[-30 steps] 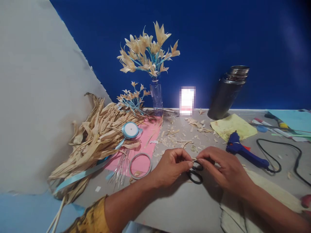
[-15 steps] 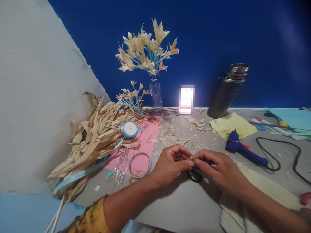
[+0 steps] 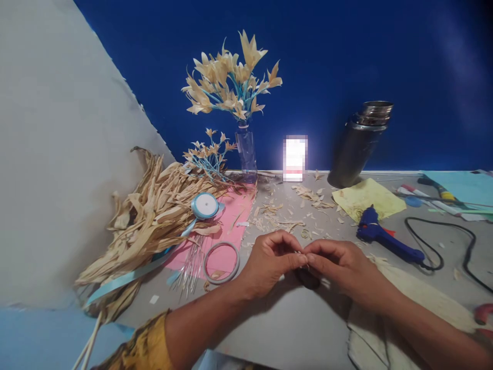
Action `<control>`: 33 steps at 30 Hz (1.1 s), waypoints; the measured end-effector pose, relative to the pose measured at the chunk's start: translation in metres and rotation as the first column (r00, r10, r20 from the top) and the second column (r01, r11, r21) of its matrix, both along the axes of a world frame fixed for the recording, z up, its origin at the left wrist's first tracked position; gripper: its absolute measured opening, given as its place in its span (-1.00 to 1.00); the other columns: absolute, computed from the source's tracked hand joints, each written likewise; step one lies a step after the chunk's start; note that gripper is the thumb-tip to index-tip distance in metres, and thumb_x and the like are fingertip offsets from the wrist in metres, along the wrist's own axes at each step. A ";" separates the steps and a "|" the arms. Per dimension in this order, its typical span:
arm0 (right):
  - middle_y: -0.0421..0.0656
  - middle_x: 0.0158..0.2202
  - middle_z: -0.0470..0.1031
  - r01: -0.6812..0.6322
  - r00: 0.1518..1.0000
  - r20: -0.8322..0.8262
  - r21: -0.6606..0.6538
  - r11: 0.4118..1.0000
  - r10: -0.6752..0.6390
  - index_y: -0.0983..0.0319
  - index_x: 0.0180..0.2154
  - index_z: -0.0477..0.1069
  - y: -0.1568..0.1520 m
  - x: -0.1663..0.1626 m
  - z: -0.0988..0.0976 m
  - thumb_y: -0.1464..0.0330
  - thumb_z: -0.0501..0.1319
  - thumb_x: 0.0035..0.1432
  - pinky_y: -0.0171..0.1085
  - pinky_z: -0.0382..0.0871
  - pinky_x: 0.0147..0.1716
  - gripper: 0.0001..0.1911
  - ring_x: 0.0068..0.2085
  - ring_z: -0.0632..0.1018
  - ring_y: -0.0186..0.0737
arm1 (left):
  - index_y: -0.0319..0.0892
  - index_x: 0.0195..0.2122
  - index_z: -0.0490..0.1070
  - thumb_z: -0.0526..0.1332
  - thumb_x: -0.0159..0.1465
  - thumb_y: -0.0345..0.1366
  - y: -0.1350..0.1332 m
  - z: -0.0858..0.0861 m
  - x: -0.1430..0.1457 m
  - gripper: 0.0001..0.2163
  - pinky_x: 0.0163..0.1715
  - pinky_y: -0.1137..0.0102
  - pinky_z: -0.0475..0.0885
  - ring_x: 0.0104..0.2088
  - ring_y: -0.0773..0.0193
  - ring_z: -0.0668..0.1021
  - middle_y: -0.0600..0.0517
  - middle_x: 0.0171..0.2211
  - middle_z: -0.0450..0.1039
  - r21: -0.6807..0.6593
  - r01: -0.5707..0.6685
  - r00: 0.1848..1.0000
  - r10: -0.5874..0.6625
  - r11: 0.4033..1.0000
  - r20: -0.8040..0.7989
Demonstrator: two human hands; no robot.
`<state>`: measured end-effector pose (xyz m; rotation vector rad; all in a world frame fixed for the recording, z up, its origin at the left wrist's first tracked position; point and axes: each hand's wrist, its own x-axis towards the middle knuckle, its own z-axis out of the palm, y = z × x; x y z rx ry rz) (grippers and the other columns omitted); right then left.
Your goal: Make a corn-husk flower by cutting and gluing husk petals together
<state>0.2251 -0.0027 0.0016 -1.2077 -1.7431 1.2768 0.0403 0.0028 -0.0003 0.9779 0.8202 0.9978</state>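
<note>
My left hand [image 3: 269, 262] and my right hand [image 3: 342, 267] meet fingertip to fingertip over the grey table [image 3: 288, 329]. Both are closed in a pinch on a tiny pale scrap of husk [image 3: 302, 253] held between them. Black scissors [image 3: 307, 277] lie on the table just beneath the hands, mostly hidden by them. A broad pale husk sheet [image 3: 419, 303] lies under my right forearm.
A heap of dried husks [image 3: 154, 210], a blue ribbon spool [image 3: 205, 205], a tape ring [image 3: 222, 262] and pink paper [image 3: 234, 216] lie left. Husk flowers in a bottle [image 3: 246, 154], a steel flask [image 3: 358, 144], and a blue glue gun [image 3: 381, 239] with its cord stand behind and to the right.
Both hands have lifted off the scissors' handles and drawn together, now pinching a small husk scrap above them. The scissors stay on the table.
</note>
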 end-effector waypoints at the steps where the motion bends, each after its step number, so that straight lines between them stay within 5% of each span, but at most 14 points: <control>1: -0.15 -0.38 0.60 0.059 0.997 0.051 0.118 0.991 -0.066 0.18 -0.38 0.54 0.000 0.000 0.000 0.16 0.21 0.26 -0.24 0.47 -0.30 -0.72 -0.35 0.59 -0.19 | -0.24 -0.45 0.48 0.54 -0.03 -0.26 0.001 0.001 0.000 -0.72 -0.47 0.45 0.33 -0.51 0.40 0.48 0.01 -0.42 0.54 -0.017 -0.022 1.000 0.022 1.000 0.015; 5: -0.13 -0.22 0.64 0.190 0.961 0.105 0.426 0.884 -0.257 0.14 -0.33 0.57 -0.003 0.002 0.002 0.27 0.21 0.24 -0.22 0.49 -0.18 -0.82 -0.18 0.62 -0.13 | -0.23 -0.43 0.44 0.53 -0.02 -0.24 0.006 0.001 -0.003 -0.70 -0.55 0.51 0.29 -0.52 0.45 0.47 -0.02 -0.30 0.57 -0.152 -0.049 0.992 0.066 0.987 0.107; 12: -0.16 -0.35 0.65 0.266 0.924 0.145 0.421 0.867 -0.354 0.14 -0.29 0.57 0.007 0.014 0.002 0.25 0.19 0.26 -0.27 0.47 -0.40 -0.81 -0.36 0.62 -0.15 | -0.22 -0.40 0.41 0.56 -0.07 -0.27 0.012 -0.001 -0.007 -0.65 -0.62 0.57 0.23 -0.59 0.46 0.42 0.13 -0.56 0.40 -0.262 -0.047 0.987 0.084 0.964 0.135; 15: -0.17 -0.36 0.64 0.060 0.889 0.394 0.401 0.914 -0.232 0.16 -0.33 0.55 0.016 0.019 -0.002 0.31 0.20 0.27 -0.24 0.41 -0.35 -0.83 -0.35 0.60 -0.14 | -0.22 -0.40 0.40 0.55 -0.05 -0.27 0.013 -0.001 -0.008 -0.66 -0.62 0.57 0.23 -0.59 0.47 0.42 0.14 -0.54 0.39 -0.248 -0.043 0.986 0.082 0.968 0.148; 20: -0.19 -0.36 0.61 -0.285 0.688 0.726 0.248 0.926 0.018 0.14 -0.33 0.53 0.009 0.015 -0.007 0.32 0.31 0.18 -0.26 0.26 -0.41 -0.96 -0.34 0.58 -0.12 | -0.24 -0.44 0.41 0.53 -0.02 -0.27 0.017 0.002 -0.011 -0.70 -0.59 0.56 0.28 -0.55 0.47 0.44 0.09 -0.48 0.43 -0.236 -0.057 0.977 0.103 0.970 0.188; 25: -0.17 -0.31 0.59 -0.310 0.604 0.796 0.273 0.911 -0.032 0.15 -0.27 0.48 0.000 0.008 -0.013 0.34 0.35 0.13 -0.26 0.20 -0.41 -0.89 -0.31 0.59 -0.10 | -0.24 -0.44 0.43 0.47 0.06 -0.22 0.020 -0.001 -0.015 -0.74 -0.52 0.50 0.38 -0.51 0.40 0.50 0.02 -0.44 0.49 -0.253 -0.025 0.978 0.075 0.967 0.192; 30: -0.11 -0.23 0.57 -0.291 0.542 0.840 0.228 0.929 -0.036 0.20 -0.23 0.45 0.000 0.002 -0.008 0.33 0.36 0.12 -0.26 0.19 -0.44 -0.83 -0.30 0.61 -0.07 | -0.26 -0.49 0.44 0.48 0.02 -0.17 0.015 -0.007 -0.015 -0.71 -0.34 0.32 0.48 -0.46 0.26 0.57 -0.04 -0.47 0.53 -0.343 0.252 0.968 -0.234 0.905 0.094; 33: -0.09 -0.21 0.57 -0.308 0.509 0.861 0.202 0.930 -0.018 0.20 -0.21 0.47 0.000 0.002 -0.005 0.35 0.32 0.16 -0.26 0.20 -0.44 -0.86 -0.27 0.62 -0.06 | -0.25 -0.50 0.46 0.49 0.00 -0.18 0.013 -0.006 -0.015 -0.72 -0.24 0.29 0.45 -0.44 0.26 0.56 -0.05 -0.47 0.54 -0.318 0.253 0.966 -0.259 0.914 0.022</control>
